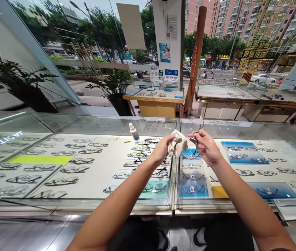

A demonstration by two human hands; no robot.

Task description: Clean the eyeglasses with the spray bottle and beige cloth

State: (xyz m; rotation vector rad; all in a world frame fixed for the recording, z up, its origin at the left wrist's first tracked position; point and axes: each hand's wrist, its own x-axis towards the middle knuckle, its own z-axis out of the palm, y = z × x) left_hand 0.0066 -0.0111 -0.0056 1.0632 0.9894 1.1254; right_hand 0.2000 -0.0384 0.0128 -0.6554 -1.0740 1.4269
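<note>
Above the glass display counter, my left hand (161,149) is closed on a crumpled white cloth (178,143). My right hand (207,145) pinches a pair of thin-framed glasses (196,124), one lens rim raised above the fingers and a dark temple hanging below them. The cloth lies close beside the glasses, at their left; whether it touches a lens is hard to tell. A small white bottle (134,132) with a blue-green label stands on the counter, left of my left hand.
Rows of eyeglasses (82,160) lie inside the glass counter (175,205) across the front. Behind it stand a wooden display case (158,107), a potted plant (120,101), a wooden post (193,69) and another glass case (223,92) at the right.
</note>
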